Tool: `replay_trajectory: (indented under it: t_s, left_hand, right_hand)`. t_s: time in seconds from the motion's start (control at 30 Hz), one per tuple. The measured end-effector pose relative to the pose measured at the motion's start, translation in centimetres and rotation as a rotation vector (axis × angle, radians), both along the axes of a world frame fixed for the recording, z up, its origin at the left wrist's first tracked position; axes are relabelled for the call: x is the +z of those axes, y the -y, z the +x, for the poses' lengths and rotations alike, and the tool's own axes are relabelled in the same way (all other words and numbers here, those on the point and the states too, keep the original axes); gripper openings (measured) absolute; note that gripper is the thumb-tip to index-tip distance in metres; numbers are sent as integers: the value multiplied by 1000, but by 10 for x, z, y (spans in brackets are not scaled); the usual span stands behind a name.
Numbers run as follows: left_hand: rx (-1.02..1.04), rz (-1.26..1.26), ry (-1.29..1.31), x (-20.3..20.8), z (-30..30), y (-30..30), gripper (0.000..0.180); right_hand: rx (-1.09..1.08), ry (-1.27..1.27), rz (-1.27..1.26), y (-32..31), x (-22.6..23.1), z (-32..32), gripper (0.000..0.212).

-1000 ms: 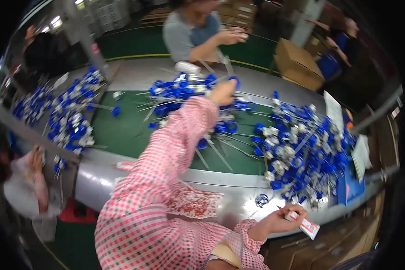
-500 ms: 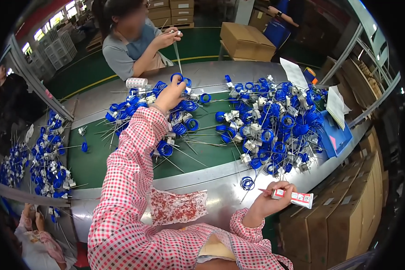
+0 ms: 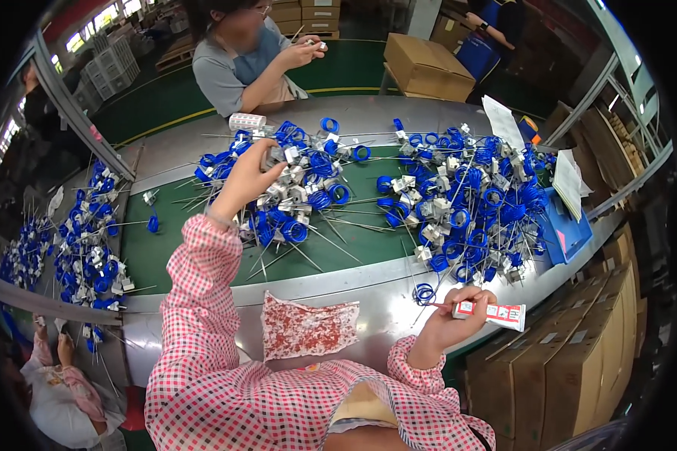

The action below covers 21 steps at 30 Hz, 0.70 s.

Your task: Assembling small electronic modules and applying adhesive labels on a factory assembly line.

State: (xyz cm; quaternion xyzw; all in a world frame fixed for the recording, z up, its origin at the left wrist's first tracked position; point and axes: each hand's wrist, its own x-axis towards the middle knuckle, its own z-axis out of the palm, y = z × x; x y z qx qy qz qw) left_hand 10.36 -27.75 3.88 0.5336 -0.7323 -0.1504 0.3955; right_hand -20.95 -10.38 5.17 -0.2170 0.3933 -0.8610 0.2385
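My left hand (image 3: 244, 179) reaches over the left pile of blue coiled capillary tubes (image 3: 320, 199) with white-grey blocks and thin metal rods. Its thumb and fingers are apart around a grey block (image 3: 277, 155), and I see no firm grip on it. My right hand (image 3: 457, 322) is closed round a white and red squeeze tube (image 3: 508, 316), whose red pointed nozzle (image 3: 438, 305) sticks out to the left. Just beyond that nozzle, a single blue coil (image 3: 424, 293) lies on the metal edge. A red-stained white cloth (image 3: 310, 328) lies in front of me.
A larger pile of the same parts (image 3: 466, 203) covers the right of the green belt (image 3: 158, 259). Beside it are a blue tray (image 3: 566, 229) and papers (image 3: 568, 184). Across the table, a co-worker (image 3: 252, 64) handles a small part. Cartons (image 3: 572, 376) are stacked at right.
My left hand has drawn back and left, from a raised blue coil to a grey block in the pile. The right hand still holds the tube. The whole view has shifted slightly.
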Motion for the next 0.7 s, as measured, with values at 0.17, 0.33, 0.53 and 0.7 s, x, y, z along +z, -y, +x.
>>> replay_trajectory:
  t_s: [0.17, 0.33, 0.53, 0.7]
  left_hand:
    - [-211, 267, -1221, 25, 20, -54, 38]
    - [-613, 216, -1342, 37, 12, -105, 48]
    - [-451, 305, -1264, 41, 5, -131, 44]
    - [-194, 484, -1546, 10, 0, -139, 36]
  right_hand:
    - [63, -58, 9, -3, 7, 23, 15]
    - [111, -89, -23, -6, 14, 38, 16]
    - [57, -142, -17, -10, 20, 38, 20]
    - [17, -171, -43, -9, 14, 27, 19]
